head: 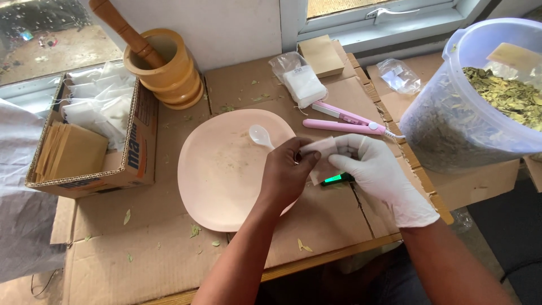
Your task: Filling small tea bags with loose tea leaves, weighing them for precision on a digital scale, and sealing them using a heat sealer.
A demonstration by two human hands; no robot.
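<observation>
1. Left hand (288,175), bare, pinches one edge of our small white sachet (323,152); the gloved right hand (379,178) pinches the other, above the pink plate (220,169).
2. Flattened cardboard (141,254) covers our bench, flecked with leaf bits.
3. At 11 o'clock we see a wooden mortar (169,68); at 2 o'clock, a leaf-filled tub (474,107).
4. At 12 o'clock, wall and window frame (384,22).

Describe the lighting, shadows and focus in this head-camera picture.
Head view: even daylight, brightest on the window frame at top and on the white glove of the right hand; soft shadows only, under the pink plate and beside the wooden mortar; the left hand and the small white sachet are sharp; the plastic tub of dried leaves bulges slightly at the edge from lens distortion.
</observation>
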